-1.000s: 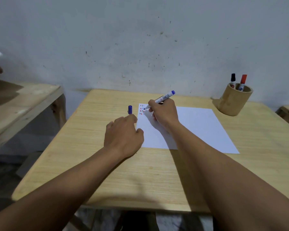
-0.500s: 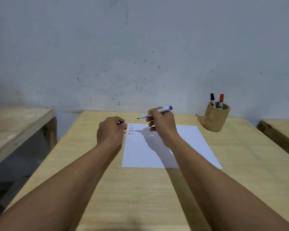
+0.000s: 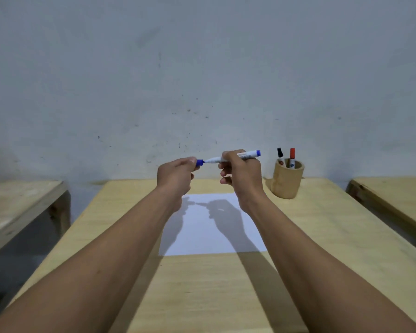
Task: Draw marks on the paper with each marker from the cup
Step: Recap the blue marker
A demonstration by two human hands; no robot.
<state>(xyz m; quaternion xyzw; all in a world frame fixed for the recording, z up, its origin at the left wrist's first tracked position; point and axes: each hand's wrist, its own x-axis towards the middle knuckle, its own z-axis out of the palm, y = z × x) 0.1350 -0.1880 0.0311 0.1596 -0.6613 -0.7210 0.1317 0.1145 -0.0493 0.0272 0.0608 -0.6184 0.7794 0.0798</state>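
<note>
R hand (image 3: 243, 179) fingers pinching blue marker (image 3: 235, 156) mid-barrel, up over paper (image 3: 211, 231) | L hand (image 3: 177, 175) fingers clamping cap (image 3: 199, 162) at tip | judging: light, stiff, slick plastic; gripping barrel nr tip for recapping

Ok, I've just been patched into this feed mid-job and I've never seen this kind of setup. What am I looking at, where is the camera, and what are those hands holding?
There is no machine here: these are a person's two bare hands, filmed by a wide-angle camera worn on their head, looking forward and down. The right hand holds a blue marker raised above the wooden table. The left hand holds its blue cap right at the marker's tip, so the marker looks about to be capped. A white sheet of paper lies on the table below the hands. At the far right stands a wooden cup holding a black marker and a red marker.
</note>
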